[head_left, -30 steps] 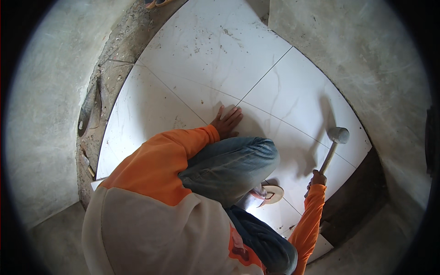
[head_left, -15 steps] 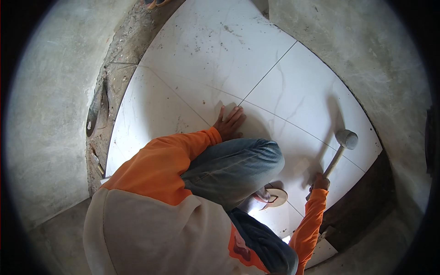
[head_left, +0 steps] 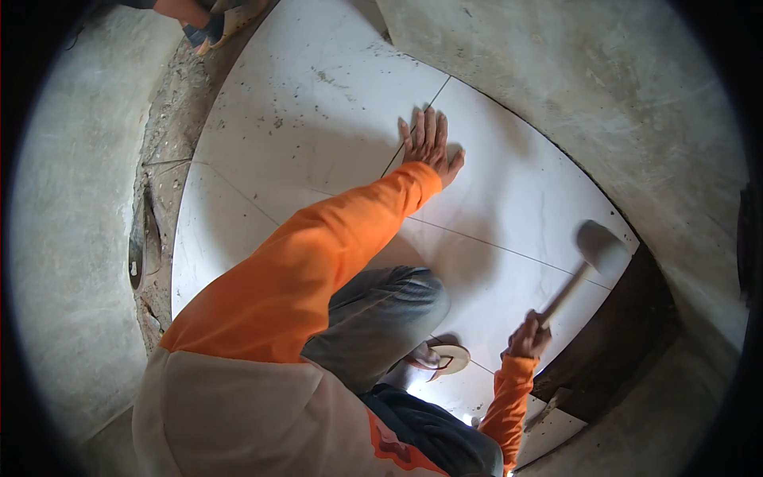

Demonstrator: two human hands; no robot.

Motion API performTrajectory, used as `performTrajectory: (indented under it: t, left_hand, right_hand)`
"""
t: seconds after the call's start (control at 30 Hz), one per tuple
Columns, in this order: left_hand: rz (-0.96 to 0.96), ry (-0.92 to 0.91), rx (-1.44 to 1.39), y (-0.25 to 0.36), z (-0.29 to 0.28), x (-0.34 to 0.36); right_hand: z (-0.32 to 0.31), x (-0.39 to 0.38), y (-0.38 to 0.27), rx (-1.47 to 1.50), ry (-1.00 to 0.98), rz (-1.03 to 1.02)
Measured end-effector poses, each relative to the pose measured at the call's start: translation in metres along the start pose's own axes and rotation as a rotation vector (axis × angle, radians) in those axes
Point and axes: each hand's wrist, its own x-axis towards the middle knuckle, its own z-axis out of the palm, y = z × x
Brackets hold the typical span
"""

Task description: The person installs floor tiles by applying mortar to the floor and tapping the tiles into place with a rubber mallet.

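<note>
My left hand (head_left: 430, 145) lies flat with fingers spread over the joint between two large white marbled floor tiles (head_left: 509, 191), ahead of my bent knee. In my right hand (head_left: 528, 337), low on the right, is the wooden handle of a rubber mallet (head_left: 602, 247). The mallet's grey head points away from me, above the tiles near their right edge. It is slightly blurred, and whether it touches the tile cannot be made out. Thin dark joint lines run between the tiles.
Bare concrete walls (head_left: 548, 71) rise on both sides. A rough dirt strip (head_left: 176, 119) borders the tiles at left, and a dark untiled gap (head_left: 628, 334) lies at right. My sandalled foot (head_left: 441, 359) rests on the tiles. Another person's foot (head_left: 208, 32) shows at the top left.
My left hand has slid forward and right along the tile joint. The mallet is still in my right hand, its head now blurred. The other person's foot shows more at the top left.
</note>
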Motion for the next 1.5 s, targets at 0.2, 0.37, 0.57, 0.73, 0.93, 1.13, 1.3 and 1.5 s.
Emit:
performTrajectory:
  t: [0.2,0.37,0.57,0.73,0.93,1.13,1.3,1.5]
  left_hand:
    - [-0.060,0.016,0.020,0.016,0.011,0.029]
    - [-0.054,0.063,-0.115,0.013,0.002,0.025]
    - [-0.086,0.011,-0.049,0.015,0.003,0.034]
    - [-0.062,0.066,0.016,0.017,0.003,0.029]
    - [-0.086,0.013,-0.019,0.017,0.002,0.029]
    - [-0.051,0.110,-0.052,0.015,0.003,0.028]
    - [-0.076,-0.013,-0.066,0.015,-0.003,0.030]
    - [-0.086,-0.021,-0.014,0.015,0.000,0.035]
  right_hand:
    - [0.011,0.003,-0.028,0.311,0.041,-0.323]
    - [0.029,0.001,0.003,-0.277,0.089,-0.229]
    - [0.003,-0.015,-0.007,-0.536,-0.030,-0.183]
    - [-0.003,-0.023,0.002,0.173,0.207,-0.097]
    - [-0.001,-0.034,0.020,-0.529,-0.060,-0.109]
    - [0.001,-0.037,0.044,-0.752,-0.199,-0.029]
    - [-0.004,-0.036,0.052,-0.165,0.021,-0.336]
    - [0.005,-0.024,0.041,0.015,0.083,-0.206]
